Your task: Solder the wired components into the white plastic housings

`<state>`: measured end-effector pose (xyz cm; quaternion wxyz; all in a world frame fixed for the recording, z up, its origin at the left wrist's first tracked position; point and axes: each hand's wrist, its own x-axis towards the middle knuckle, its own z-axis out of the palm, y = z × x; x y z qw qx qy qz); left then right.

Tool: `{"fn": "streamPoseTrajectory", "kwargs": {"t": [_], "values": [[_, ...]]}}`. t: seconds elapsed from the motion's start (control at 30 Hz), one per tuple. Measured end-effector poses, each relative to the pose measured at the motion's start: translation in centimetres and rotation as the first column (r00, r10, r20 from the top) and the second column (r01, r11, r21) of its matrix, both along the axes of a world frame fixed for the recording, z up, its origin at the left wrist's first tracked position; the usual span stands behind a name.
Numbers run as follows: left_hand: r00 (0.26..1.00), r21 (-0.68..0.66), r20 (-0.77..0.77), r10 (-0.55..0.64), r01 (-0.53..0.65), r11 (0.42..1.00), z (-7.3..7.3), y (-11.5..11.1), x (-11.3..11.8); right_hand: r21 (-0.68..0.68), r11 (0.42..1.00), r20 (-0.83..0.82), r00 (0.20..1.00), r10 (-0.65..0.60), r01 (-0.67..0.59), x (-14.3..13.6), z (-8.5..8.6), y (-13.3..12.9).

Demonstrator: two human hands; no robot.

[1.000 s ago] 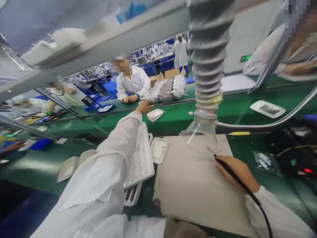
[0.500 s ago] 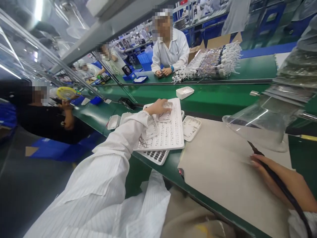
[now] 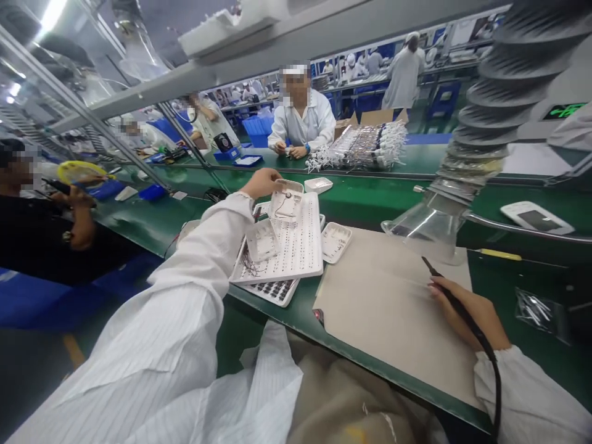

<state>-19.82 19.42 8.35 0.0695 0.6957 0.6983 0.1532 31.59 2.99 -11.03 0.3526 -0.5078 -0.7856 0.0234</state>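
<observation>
My left hand (image 3: 263, 184) reaches across the bench, its fingers pinching the upper left edge of an open white plastic housing (image 3: 289, 211). Inside that housing are a round part and thin wires. It is tilted above a white tray (image 3: 314, 259) with rows of small dark parts. Another white housing (image 3: 263, 242) lies on the tray's left side beside a tangle of thin wires (image 3: 250, 265). My right hand (image 3: 469, 311) is closed around a dark soldering iron (image 3: 437, 272), tip pointing up and left over a brown sheet (image 3: 370, 290). The iron's cable runs down past my wrist.
Under the tray is another tray with black parts (image 3: 280, 291). A small white case (image 3: 337, 242) stands right of it. A clear fume hood (image 3: 430, 225) hangs over the sheet's far edge. A co-worker (image 3: 303, 120) sits opposite, near bundled white-tipped cables (image 3: 365, 145).
My left hand has moved left and back, and the housing under it is now tilted with its inside showing. My right hand still holds the soldering iron. The view has turned right.
</observation>
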Motion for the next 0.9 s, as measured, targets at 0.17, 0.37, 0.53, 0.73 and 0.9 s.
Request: {"fn": "streamPoseTrajectory", "kwargs": {"t": [0.17,0.37,0.53,0.73,0.9], "values": [[0.981,-0.001,0.037,-0.189,0.189,0.982,-1.1,-8.5,8.6,0.057,0.983,-0.032,0.983,0.179,-0.177,-0.2,1.3,-0.5],[0.903,-0.056,0.095,-0.419,0.425,0.903,-12.8,-15.0,20.3,0.181,0.942,-0.142,0.94,0.31,-0.283,-1.1,3.9,-2.7],[0.916,0.051,0.147,-0.374,0.371,0.927,-17.2,-15.6,21.8,0.069,0.957,-0.262,0.92,0.291,-0.283,-2.7,4.3,-3.6],[0.719,0.33,0.009,-0.695,0.654,0.681,-18.1,-17.9,19.5,-0.007,0.896,-0.324,0.848,0.418,-0.444,-4.8,3.6,-3.5],[0.624,0.276,0.021,-0.781,0.747,0.605,-18.6,-17.1,19.6,-0.059,0.872,-0.291,0.844,0.45,-0.486,-5.7,3.5,-3.0]]}}
